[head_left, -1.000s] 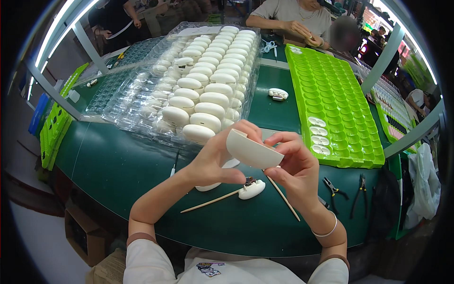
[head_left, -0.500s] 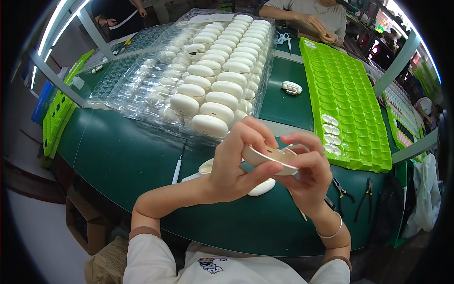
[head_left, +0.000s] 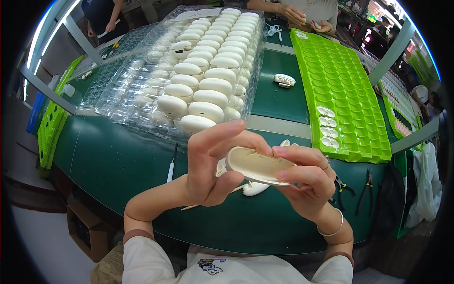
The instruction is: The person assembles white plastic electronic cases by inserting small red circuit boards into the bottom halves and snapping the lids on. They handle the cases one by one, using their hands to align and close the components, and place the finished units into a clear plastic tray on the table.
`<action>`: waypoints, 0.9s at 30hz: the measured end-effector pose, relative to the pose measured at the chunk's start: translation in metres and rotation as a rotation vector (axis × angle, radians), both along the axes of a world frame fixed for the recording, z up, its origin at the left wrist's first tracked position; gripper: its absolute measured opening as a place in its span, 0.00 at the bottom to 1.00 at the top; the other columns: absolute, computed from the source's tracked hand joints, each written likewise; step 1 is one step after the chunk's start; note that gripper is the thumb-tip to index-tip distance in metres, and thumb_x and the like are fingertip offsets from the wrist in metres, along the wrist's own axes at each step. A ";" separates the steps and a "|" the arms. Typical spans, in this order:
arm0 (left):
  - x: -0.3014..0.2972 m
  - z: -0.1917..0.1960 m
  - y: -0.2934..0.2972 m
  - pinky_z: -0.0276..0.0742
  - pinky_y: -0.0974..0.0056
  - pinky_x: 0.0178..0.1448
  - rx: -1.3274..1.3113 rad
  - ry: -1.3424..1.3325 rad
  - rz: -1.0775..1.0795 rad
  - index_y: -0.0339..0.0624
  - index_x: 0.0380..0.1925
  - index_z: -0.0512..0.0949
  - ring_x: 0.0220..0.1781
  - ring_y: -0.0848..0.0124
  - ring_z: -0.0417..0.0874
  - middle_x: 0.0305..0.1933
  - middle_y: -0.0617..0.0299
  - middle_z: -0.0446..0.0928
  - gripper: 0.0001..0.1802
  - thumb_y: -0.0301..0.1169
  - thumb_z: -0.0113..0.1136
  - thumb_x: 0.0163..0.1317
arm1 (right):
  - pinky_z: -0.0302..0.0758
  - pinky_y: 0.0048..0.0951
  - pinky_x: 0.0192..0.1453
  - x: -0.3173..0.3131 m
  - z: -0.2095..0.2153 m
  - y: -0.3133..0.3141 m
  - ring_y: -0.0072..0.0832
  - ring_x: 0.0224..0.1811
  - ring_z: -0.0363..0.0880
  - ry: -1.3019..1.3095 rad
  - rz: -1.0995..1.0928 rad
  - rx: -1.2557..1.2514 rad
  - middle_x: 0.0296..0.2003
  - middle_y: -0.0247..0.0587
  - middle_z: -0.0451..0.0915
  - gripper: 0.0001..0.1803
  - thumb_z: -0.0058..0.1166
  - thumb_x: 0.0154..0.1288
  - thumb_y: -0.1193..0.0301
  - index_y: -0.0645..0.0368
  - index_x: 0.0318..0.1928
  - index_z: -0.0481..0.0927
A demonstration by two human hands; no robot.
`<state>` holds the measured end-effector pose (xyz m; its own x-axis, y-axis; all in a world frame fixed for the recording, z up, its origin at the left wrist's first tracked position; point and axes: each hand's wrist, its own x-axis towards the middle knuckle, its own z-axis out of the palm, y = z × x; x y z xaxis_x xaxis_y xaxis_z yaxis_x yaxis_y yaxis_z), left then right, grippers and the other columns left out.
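The white shell [head_left: 257,164], hollow and rounded, is in the air above the green table [head_left: 118,165], between the two hands; one second ago it showed its smooth outer side, half a second ago it was tilted with a part of the inside seen, and now its cream hollow is turned up toward the viewer.

The right hand [head_left: 309,179] has the shell pinched by its right end, with the thumb below and the fingertips on the rim and inside; the left hand [head_left: 205,163], which was closed around the other end half a second ago, is now loosened, its thumb and forefinger standing wide apart; one of its fingers reaches along the far rim, but I cannot tell if it is touching there.

Below the hands lies a white part [head_left: 256,188], partly covered; beside it a wooden stick [head_left: 208,199], which was hidden behind the left forearm half a second ago, is again visible; the white-handled tool [head_left: 170,172] remains to the left, and the pliers [head_left: 369,189] to the right.

Across the table, the co-worker's hands [head_left: 293,15], which were close together in both earlier moments, are now apart; the green tray [head_left: 347,94] stays in front of them.
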<state>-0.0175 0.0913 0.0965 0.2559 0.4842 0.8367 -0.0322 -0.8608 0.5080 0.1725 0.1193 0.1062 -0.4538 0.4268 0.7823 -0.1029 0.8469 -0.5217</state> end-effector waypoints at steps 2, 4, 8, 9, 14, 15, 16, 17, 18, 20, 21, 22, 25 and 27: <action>0.001 0.000 -0.002 0.74 0.65 0.41 -0.031 0.013 0.070 0.37 0.60 0.44 0.37 0.65 0.78 0.41 0.42 0.73 0.32 0.41 0.45 0.66 | 0.77 0.30 0.43 -0.001 -0.004 0.001 0.39 0.44 0.80 0.046 0.044 -0.055 0.43 0.52 0.78 0.21 0.63 0.45 0.83 0.58 0.42 0.73; 0.002 0.001 -0.002 0.75 0.66 0.39 -0.056 0.006 0.094 0.38 0.59 0.45 0.35 0.66 0.78 0.39 0.43 0.74 0.33 0.45 0.46 0.65 | 0.78 0.33 0.45 -0.005 -0.012 0.000 0.42 0.46 0.79 0.163 0.122 -0.180 0.43 0.54 0.78 0.26 0.63 0.45 0.84 0.59 0.46 0.69; 0.002 0.002 -0.003 0.76 0.66 0.38 -0.069 0.007 0.067 0.39 0.58 0.46 0.35 0.64 0.79 0.39 0.42 0.75 0.32 0.44 0.49 0.64 | 0.77 0.37 0.47 -0.004 -0.014 0.001 0.44 0.47 0.78 0.195 0.212 -0.213 0.44 0.56 0.77 0.30 0.63 0.46 0.85 0.59 0.49 0.64; 0.000 0.003 -0.004 0.76 0.66 0.38 -0.063 0.022 0.063 0.40 0.57 0.47 0.35 0.63 0.80 0.39 0.41 0.75 0.32 0.43 0.50 0.64 | 0.77 0.37 0.48 -0.004 -0.015 0.001 0.44 0.47 0.78 0.207 0.225 -0.216 0.44 0.56 0.77 0.29 0.63 0.46 0.85 0.59 0.49 0.64; -0.011 0.024 -0.001 0.75 0.65 0.38 -0.013 0.172 0.126 0.38 0.46 0.64 0.35 0.62 0.80 0.35 0.46 0.77 0.20 0.33 0.58 0.59 | 0.77 0.34 0.48 -0.004 -0.007 0.002 0.41 0.47 0.78 0.124 0.192 -0.184 0.45 0.55 0.77 0.28 0.63 0.46 0.84 0.62 0.48 0.64; -0.014 0.032 -0.004 0.74 0.65 0.38 -0.019 0.230 0.170 0.37 0.42 0.69 0.35 0.62 0.80 0.34 0.48 0.78 0.17 0.31 0.61 0.56 | 0.77 0.33 0.48 -0.002 -0.007 0.002 0.40 0.47 0.79 0.081 0.171 -0.187 0.45 0.54 0.77 0.28 0.63 0.46 0.84 0.62 0.48 0.64; -0.015 0.038 -0.006 0.74 0.65 0.38 -0.057 0.286 0.246 0.38 0.37 0.72 0.34 0.62 0.80 0.32 0.50 0.78 0.14 0.30 0.64 0.53 | 0.77 0.32 0.48 -0.002 -0.007 0.002 0.40 0.47 0.79 0.037 0.151 -0.190 0.45 0.53 0.77 0.28 0.63 0.46 0.84 0.62 0.48 0.64; -0.015 0.043 -0.009 0.74 0.64 0.38 -0.095 0.342 0.323 0.38 0.32 0.74 0.34 0.63 0.80 0.30 0.52 0.79 0.12 0.29 0.66 0.49 | 0.77 0.32 0.48 -0.002 -0.009 0.001 0.39 0.47 0.79 0.031 0.140 -0.220 0.45 0.52 0.77 0.29 0.64 0.46 0.84 0.62 0.48 0.63; -0.016 0.045 -0.011 0.73 0.64 0.38 -0.135 0.397 0.404 0.39 0.27 0.76 0.33 0.64 0.80 0.29 0.54 0.79 0.11 0.27 0.69 0.46 | 0.77 0.31 0.48 -0.003 -0.011 -0.001 0.38 0.46 0.79 0.025 0.133 -0.251 0.45 0.51 0.77 0.29 0.64 0.46 0.83 0.63 0.48 0.63; -0.011 0.044 -0.014 0.72 0.67 0.35 -0.208 0.412 0.468 0.39 0.23 0.78 0.28 0.68 0.79 0.25 0.60 0.79 0.12 0.27 0.72 0.38 | 0.78 0.29 0.48 -0.005 -0.014 -0.004 0.36 0.46 0.80 -0.014 0.123 -0.284 0.45 0.50 0.77 0.29 0.64 0.46 0.83 0.63 0.48 0.63; -0.010 0.044 -0.015 0.72 0.67 0.34 -0.229 0.443 0.475 0.40 0.24 0.78 0.28 0.68 0.78 0.25 0.61 0.78 0.13 0.27 0.72 0.37 | 0.78 0.29 0.48 -0.006 -0.015 -0.005 0.36 0.46 0.80 -0.048 0.121 -0.287 0.45 0.49 0.77 0.30 0.65 0.46 0.82 0.62 0.48 0.62; -0.010 0.044 -0.016 0.72 0.68 0.33 -0.249 0.473 0.480 0.40 0.24 0.78 0.27 0.69 0.78 0.24 0.62 0.78 0.13 0.27 0.72 0.37 | 0.78 0.29 0.48 -0.006 -0.015 -0.006 0.35 0.45 0.80 -0.083 0.118 -0.290 0.45 0.49 0.77 0.30 0.65 0.46 0.82 0.62 0.48 0.62; -0.010 0.040 -0.014 0.71 0.69 0.31 -0.214 0.528 0.491 0.41 0.22 0.78 0.26 0.70 0.78 0.23 0.64 0.78 0.13 0.27 0.72 0.35 | 0.78 0.29 0.48 -0.006 -0.016 -0.011 0.35 0.45 0.80 -0.145 0.079 -0.330 0.44 0.48 0.78 0.30 0.65 0.46 0.81 0.63 0.47 0.62; -0.010 0.040 -0.013 0.71 0.69 0.30 -0.186 0.524 0.479 0.41 0.21 0.78 0.26 0.69 0.78 0.22 0.63 0.77 0.12 0.26 0.72 0.36 | 0.78 0.29 0.48 -0.005 -0.014 -0.011 0.35 0.45 0.80 -0.150 0.077 -0.341 0.43 0.48 0.78 0.30 0.65 0.46 0.81 0.63 0.47 0.62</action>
